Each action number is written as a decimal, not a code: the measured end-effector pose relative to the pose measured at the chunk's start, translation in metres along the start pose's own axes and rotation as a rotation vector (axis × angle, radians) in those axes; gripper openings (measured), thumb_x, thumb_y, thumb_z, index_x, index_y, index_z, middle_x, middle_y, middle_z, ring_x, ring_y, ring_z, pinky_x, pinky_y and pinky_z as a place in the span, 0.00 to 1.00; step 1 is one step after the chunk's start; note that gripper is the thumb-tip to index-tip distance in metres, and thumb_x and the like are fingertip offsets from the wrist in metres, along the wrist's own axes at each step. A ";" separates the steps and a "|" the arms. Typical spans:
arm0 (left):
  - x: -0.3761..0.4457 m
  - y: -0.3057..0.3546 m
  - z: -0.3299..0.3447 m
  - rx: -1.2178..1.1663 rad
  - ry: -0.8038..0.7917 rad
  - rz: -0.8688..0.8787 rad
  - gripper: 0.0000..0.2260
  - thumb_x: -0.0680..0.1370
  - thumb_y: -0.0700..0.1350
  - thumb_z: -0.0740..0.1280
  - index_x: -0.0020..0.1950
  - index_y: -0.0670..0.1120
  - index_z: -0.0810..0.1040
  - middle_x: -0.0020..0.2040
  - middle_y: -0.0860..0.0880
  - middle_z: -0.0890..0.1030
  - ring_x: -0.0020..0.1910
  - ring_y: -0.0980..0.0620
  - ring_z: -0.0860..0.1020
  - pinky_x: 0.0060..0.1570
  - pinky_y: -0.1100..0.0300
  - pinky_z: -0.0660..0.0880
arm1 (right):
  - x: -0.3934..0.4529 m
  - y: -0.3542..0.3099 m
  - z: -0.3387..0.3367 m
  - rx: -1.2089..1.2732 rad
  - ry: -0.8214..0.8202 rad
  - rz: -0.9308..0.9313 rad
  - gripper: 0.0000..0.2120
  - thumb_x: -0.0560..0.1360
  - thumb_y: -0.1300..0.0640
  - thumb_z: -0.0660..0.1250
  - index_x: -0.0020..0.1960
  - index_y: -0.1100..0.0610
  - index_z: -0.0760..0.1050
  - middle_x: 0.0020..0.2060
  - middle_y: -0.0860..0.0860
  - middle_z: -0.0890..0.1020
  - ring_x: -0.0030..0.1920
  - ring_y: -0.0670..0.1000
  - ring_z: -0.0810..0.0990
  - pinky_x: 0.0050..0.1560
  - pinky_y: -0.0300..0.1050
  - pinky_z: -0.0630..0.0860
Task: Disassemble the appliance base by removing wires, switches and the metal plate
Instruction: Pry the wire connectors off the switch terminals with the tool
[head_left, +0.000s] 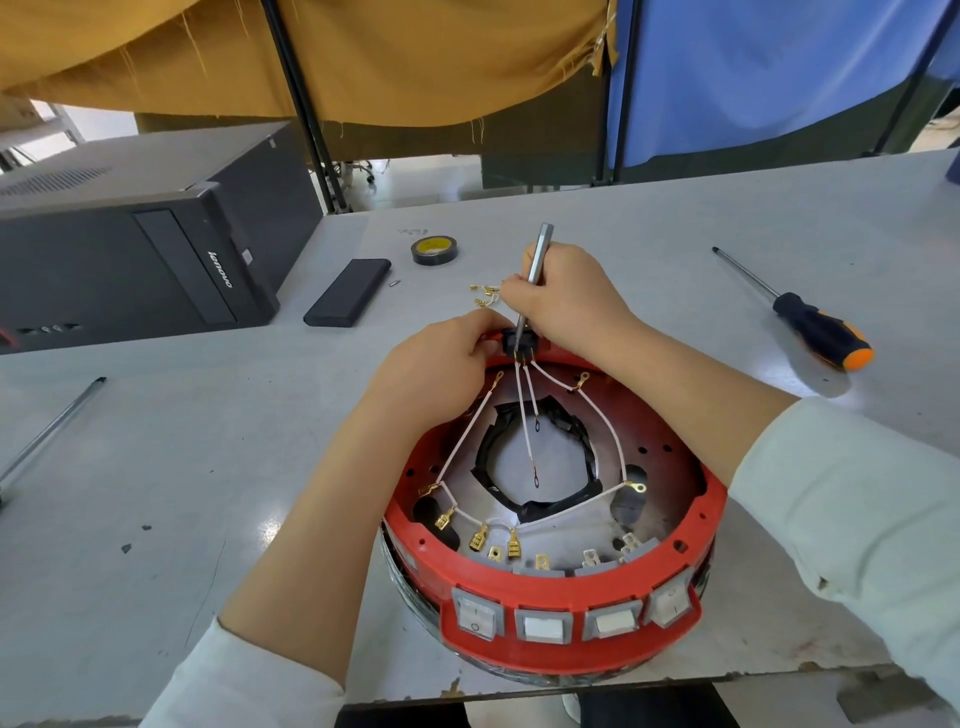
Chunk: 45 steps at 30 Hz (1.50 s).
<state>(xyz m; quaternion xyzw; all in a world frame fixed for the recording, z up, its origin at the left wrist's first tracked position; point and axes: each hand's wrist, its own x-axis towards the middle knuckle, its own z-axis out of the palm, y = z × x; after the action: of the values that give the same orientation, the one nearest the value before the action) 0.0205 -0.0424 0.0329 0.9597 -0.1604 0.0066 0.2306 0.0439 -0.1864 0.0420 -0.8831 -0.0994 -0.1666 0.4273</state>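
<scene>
A round red appliance base (711, 499) lies upside down near the table's front edge. Several white rocker switches (543, 626) line its front rim. Pinkish wires (605, 431) with gold terminals fan out over the grey metal plate (670, 467) from a black connector block (517, 340) at the far rim. My left hand (441, 369) holds the far rim next to that block. My right hand (561, 296) grips a slim grey screwdriver (537, 249), its tip down on the block.
An orange-and-black screwdriver (821, 332) lies at the right. A roll of black tape (434, 250), a flat black case (348, 292) and loose gold terminals (480, 295) sit behind the base. A black computer tower (130, 249) stands at the left, a metal rod (49, 431) nearer.
</scene>
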 end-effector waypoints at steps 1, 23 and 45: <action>0.000 0.000 0.000 0.003 -0.003 0.001 0.14 0.82 0.44 0.55 0.65 0.56 0.71 0.59 0.49 0.78 0.57 0.47 0.74 0.57 0.49 0.71 | 0.003 -0.001 0.000 -0.002 -0.033 0.035 0.17 0.73 0.61 0.63 0.29 0.55 0.60 0.26 0.51 0.64 0.27 0.50 0.65 0.29 0.41 0.64; 0.001 0.000 0.001 0.021 0.011 0.002 0.14 0.82 0.44 0.55 0.66 0.55 0.70 0.60 0.49 0.78 0.58 0.46 0.74 0.54 0.53 0.70 | 0.001 0.003 -0.001 0.033 0.017 0.022 0.18 0.72 0.61 0.63 0.28 0.55 0.59 0.24 0.49 0.62 0.25 0.47 0.62 0.25 0.38 0.60; 0.002 -0.002 0.002 -0.004 0.009 0.007 0.11 0.82 0.45 0.56 0.62 0.55 0.72 0.52 0.50 0.78 0.54 0.47 0.75 0.50 0.53 0.70 | -0.007 -0.003 -0.014 0.156 -0.010 0.107 0.15 0.72 0.58 0.68 0.29 0.56 0.69 0.19 0.47 0.75 0.20 0.41 0.72 0.24 0.30 0.68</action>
<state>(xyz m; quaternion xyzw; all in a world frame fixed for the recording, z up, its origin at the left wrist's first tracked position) 0.0229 -0.0419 0.0305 0.9586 -0.1629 0.0112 0.2334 0.0340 -0.1958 0.0496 -0.8520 -0.0670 -0.1307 0.5026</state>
